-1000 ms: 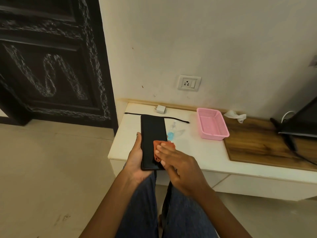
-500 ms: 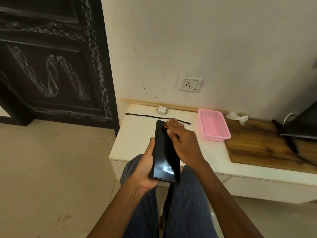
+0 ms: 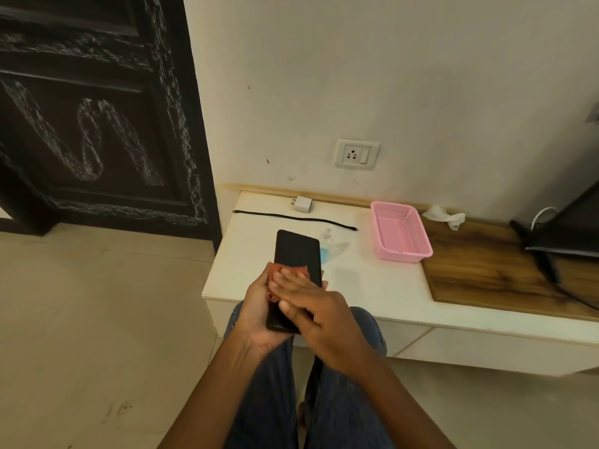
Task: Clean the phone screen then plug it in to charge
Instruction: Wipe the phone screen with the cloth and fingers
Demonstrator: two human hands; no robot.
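Against the pale wall, beside a dark carved door [image 3: 90, 124], a low white cabinet [image 3: 372, 286] carries a wooden board [image 3: 492, 270] on its right part. On the wall above the cabinet sits a white socket plate [image 3: 356, 154] with a switch. A pink mesh basket [image 3: 401, 236] stands on the white top, just beside the board's near-left edge. Over the cabinet's front edge, above the person's denim-clad knees, the phone [image 3: 296, 251] is held upright and slightly tilted: a slim black slab with rounded corners, its screen dark and matte, showing no picture. The left hand [image 3: 259, 312] is closed around the phone's lower half, thumb along the left edge. The right hand [image 3: 321, 322] lies flat, fingers extended, pressing an orange-red cloth [image 3: 285, 273] against the middle of the screen. Behind the phone a thin black cable [image 3: 291, 217] lies straight across the top, unplugged at both ends. A small clear spray bottle [image 3: 325, 246] with blue liquid lies near the phone's right edge. A white charger plug [image 3: 302, 204] rests near the wall, just behind the cable. A crumpled white tissue [image 3: 445, 217] lies at the back of the board.
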